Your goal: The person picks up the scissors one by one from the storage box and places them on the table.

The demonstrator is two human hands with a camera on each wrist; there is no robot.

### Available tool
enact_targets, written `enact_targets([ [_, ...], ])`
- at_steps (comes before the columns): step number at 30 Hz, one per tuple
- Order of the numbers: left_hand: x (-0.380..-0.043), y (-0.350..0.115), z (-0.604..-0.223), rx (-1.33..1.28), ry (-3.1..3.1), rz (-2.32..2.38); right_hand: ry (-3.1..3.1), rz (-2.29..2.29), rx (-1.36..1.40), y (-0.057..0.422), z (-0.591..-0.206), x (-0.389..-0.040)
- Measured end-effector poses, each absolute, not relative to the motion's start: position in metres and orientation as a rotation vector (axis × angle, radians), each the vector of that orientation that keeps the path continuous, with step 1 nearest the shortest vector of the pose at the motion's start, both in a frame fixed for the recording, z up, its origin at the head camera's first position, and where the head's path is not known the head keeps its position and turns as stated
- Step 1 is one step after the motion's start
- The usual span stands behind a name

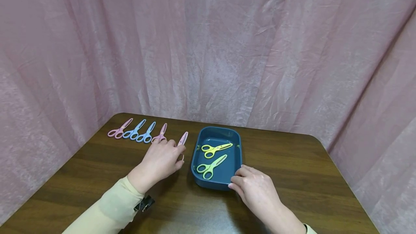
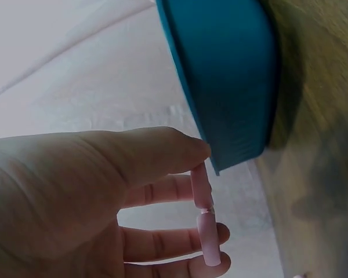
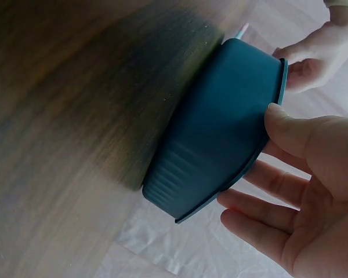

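My left hand (image 1: 160, 160) pinches a pair of pink scissors (image 1: 183, 138) by the handles, just left of a dark blue tray (image 1: 216, 185). In the left wrist view the thumb and fingers hold the scissors' pink handles (image 2: 209, 234) edge-on. The hand partly covers them in the head view. My right hand (image 1: 256, 190) grips the tray's near right corner, thumb and fingers at the rim, as the right wrist view also shows. Inside the tray lie yellow scissors (image 1: 211, 151) and light green scissors (image 1: 208, 167), one behind the other.
Left of the tray, along the back of the wooden table (image 1: 286, 169), lie pink scissors (image 1: 120, 130), blue scissors (image 1: 134, 131), more blue scissors (image 1: 146, 134) and another pink pair (image 1: 163, 131), partly behind the left hand. A pink curtain (image 1: 221, 46) hangs behind the table.
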State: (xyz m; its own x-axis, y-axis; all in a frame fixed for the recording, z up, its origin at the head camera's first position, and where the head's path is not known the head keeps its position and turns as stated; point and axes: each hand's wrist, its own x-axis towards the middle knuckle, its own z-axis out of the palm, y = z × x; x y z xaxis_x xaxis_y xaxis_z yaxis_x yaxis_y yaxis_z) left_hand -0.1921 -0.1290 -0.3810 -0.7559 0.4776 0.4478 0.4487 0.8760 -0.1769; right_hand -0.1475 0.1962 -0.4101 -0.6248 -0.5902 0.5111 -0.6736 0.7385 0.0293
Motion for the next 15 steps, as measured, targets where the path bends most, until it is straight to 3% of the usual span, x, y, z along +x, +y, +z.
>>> enact_targets([
  [15, -0.199, -0.132, -0.394, -0.682, -2.746, 0.108, -2.426, 0.233, 0.966, 0.196, -0.411, -0.148],
])
